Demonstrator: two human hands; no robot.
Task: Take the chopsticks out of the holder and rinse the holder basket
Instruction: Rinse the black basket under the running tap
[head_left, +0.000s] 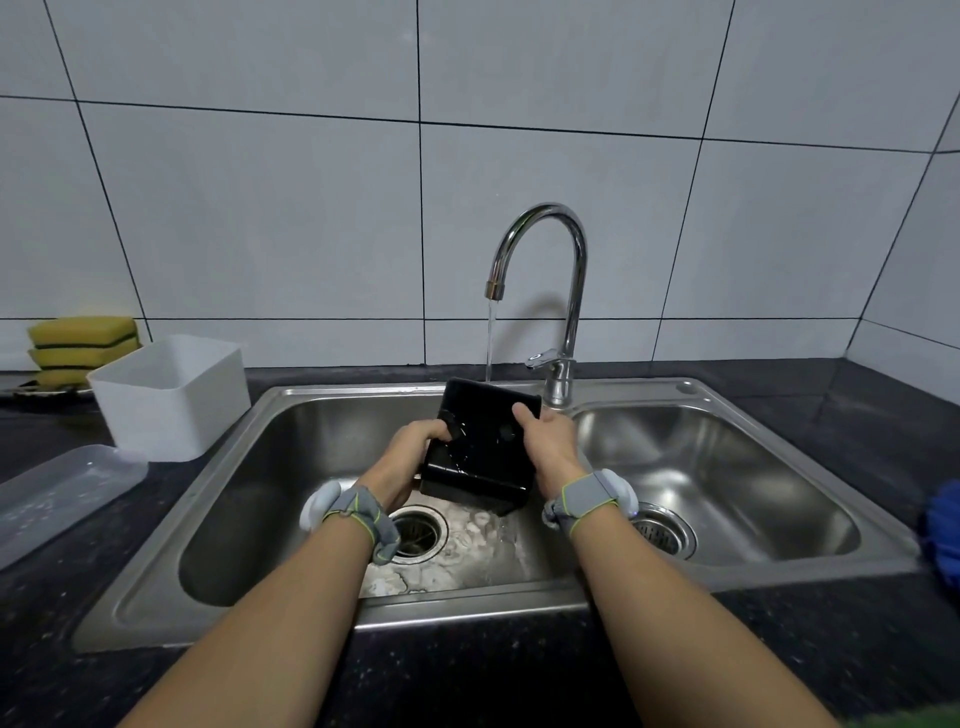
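You are gripping the black holder basket (480, 447) under the faucet (545, 280), your left hand (415, 441) and right hand (545, 441) curling around its sides as water is running over it above the left sink (249, 499) basin.

We cannot see inside the black holder basket (480, 447); a blue object (943, 525) is cut off at right.
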